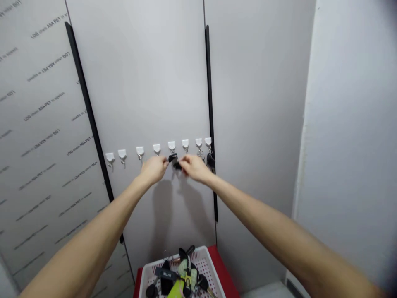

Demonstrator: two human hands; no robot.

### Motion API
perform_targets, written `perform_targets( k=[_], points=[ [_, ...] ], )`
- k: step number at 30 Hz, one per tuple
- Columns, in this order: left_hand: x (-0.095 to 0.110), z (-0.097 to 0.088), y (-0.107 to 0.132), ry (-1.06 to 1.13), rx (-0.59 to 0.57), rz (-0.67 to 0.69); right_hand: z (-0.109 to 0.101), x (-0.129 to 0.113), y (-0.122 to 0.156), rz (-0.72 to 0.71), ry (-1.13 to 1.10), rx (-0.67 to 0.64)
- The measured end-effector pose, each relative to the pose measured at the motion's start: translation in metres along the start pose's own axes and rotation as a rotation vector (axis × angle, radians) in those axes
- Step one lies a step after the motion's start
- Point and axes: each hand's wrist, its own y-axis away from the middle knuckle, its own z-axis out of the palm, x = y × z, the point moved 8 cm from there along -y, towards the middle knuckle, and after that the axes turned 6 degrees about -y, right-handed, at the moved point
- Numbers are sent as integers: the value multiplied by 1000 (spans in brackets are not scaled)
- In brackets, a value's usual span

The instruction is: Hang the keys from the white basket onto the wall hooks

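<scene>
Showing upside-down "ASA PET" on the left panel (46,111), pinching black keys (173,161) between left hand (153,169) and right hand (194,167).

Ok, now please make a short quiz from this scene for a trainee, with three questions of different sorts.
1. How many white hooks are in the row on the wall panel?
2. True or false: the white plastic basket stands on something red.
3. What is between the left hand and the right hand: a) black keys, or b) a red box?

Key: 1 eight; 2 true; 3 a.
</scene>
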Motion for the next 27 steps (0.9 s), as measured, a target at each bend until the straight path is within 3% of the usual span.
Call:
perform_targets(
  k=[4,8,10,13,16,18,20,22,24,25,27],
  points=[
    [-30,-1,-5,218,85,-211,29,25,31,44,30,-100],
    [-24,-8,-27,245,41,-255,32,24,25,92,1,-97],
    [-15,2,-27,144,-26,-246,39,30,27,153,-50,-166],
    [-9,29,-15,60,-75,-288,67,51,52,239,-76,-359],
    [-9,51,-6,121,-60,-316,92,79,89,299,-17,-517],
    [-10,54,-7,208,-43,-283,90,88,101,289,34,-528],
    [-12,47,-11,326,-33,-250,58,82,87,182,108,-321],
    [-16,33,-18,492,-2,-265,-1,63,63,43,205,89],
    [-17,18,-26,678,46,-306,-54,48,45,4,317,443],
    [-17,10,-31,738,72,-323,-71,45,37,29,358,549],
    [-13,-3,-41,712,94,-332,-84,47,22,112,410,633]
  ],
)
